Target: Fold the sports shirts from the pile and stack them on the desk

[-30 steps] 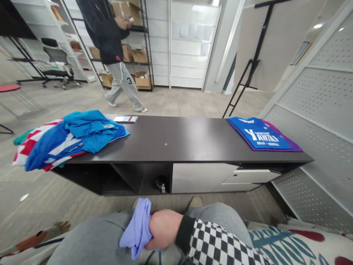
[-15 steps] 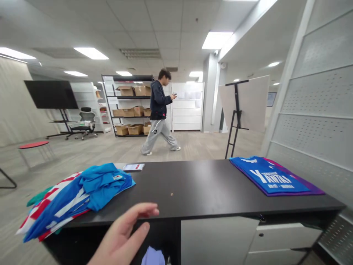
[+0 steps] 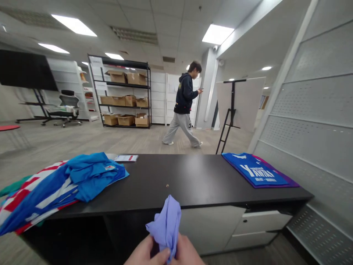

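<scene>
Hands are close together right at the bottom of my view: left hand point(image 3: 143, 252) and right hand point(image 3: 187, 251) are both pinching a crumpled lilac cloth point(image 3: 166, 223), which bunches up between them, just short of the dark surface point(image 3: 193, 176). Out on that surface, there's a messy pile of blue and red-white clothes point(image 3: 91, 180) on the left, a small printed card point(image 3: 126, 158) behind it, and a folded blue jersey point(image 3: 253, 171) on the right. Way past that, a co-worker point(image 3: 184, 103) walks by looking at a phone, with cardboard boxes point(image 3: 118, 76) on metal shelving point(image 3: 124, 106) behind.
</scene>
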A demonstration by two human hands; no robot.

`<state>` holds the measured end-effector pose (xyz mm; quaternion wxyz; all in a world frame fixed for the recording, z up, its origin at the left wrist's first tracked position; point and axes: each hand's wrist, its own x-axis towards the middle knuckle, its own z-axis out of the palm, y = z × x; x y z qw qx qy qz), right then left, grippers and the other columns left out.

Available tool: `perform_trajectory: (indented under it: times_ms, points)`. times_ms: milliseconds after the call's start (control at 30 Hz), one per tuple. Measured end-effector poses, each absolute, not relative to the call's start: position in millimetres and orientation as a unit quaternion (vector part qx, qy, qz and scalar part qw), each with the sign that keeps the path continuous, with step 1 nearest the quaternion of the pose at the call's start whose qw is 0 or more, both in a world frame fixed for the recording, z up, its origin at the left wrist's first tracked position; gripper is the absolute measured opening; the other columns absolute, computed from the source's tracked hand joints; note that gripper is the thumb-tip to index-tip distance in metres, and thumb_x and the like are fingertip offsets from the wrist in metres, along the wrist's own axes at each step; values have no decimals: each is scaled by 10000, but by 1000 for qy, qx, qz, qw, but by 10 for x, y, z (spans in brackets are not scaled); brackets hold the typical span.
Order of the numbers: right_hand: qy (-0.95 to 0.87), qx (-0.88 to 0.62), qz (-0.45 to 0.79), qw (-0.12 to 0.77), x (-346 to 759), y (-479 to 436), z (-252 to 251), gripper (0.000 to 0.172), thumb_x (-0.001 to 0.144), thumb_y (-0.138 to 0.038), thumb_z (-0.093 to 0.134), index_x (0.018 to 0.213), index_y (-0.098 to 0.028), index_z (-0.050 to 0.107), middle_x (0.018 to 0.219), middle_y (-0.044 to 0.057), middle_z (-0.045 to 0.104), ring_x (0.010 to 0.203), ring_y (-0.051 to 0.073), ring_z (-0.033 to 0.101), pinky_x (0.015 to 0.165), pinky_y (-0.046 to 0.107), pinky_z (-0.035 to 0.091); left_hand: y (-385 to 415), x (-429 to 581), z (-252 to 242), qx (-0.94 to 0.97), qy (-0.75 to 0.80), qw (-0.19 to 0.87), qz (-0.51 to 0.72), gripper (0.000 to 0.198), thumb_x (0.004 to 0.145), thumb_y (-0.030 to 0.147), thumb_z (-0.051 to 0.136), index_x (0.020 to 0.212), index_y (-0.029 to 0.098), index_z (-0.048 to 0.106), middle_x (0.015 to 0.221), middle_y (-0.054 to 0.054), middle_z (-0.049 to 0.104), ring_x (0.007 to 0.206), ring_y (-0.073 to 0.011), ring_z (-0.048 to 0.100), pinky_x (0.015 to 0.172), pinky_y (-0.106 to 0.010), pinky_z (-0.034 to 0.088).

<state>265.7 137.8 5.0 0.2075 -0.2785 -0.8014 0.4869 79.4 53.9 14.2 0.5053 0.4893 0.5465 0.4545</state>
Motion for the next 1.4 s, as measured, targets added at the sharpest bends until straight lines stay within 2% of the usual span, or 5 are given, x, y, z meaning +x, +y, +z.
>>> perform_trajectory:
  times_ms: [167,300,533,967,1400]
  points:
    - [-810,-252,487,209,2665,1210,96,524,853,-222,721,1375,-245,756,1273,66,848,1151,311,808,1075,373,608,425,847,174,501,592,460,432,504,943,629,777,1300,289,878,1223,-112,869,1484,-444,662,1394,-559,382]
    - [-752,-272,542,257,2728,1199,197,344,1032,-423,737,1289,-203,802,1158,75,850,1136,322,794,1104,440,614,459,768,230,456,590,423,515,383,1007,538,709,1166,241,891,1203,-115,863,1418,-407,700,1352,-530,433]
    - [-588,-338,599,425,2940,1495,304,635,980,-779,810,1203,-189,876,1122,117,868,1059,316,806,1028,446,653,571,549,274,245,571,398,675,230,851,450,768,815,223,784,951,-106,828,1029,-351,781,873,-445,664]
    - [-488,-335,652,473,2982,1611,249,541,937,-669,919,1237,-221,890,1214,108,877,1130,306,810,1046,431,655,676,642,248,168,473,447,740,467,831,508,924,1134,163,837,1237,-147,875,1283,-360,789,1235,-515,560]
    - [-367,-318,683,546,2973,1724,389,404,872,-550,962,1067,-208,869,1169,105,882,1173,314,816,1115,472,630,582,264,169,382,694,251,555,425,996,595,705,762,241,732,685,-51,705,698,-272,669,708,-361,516]
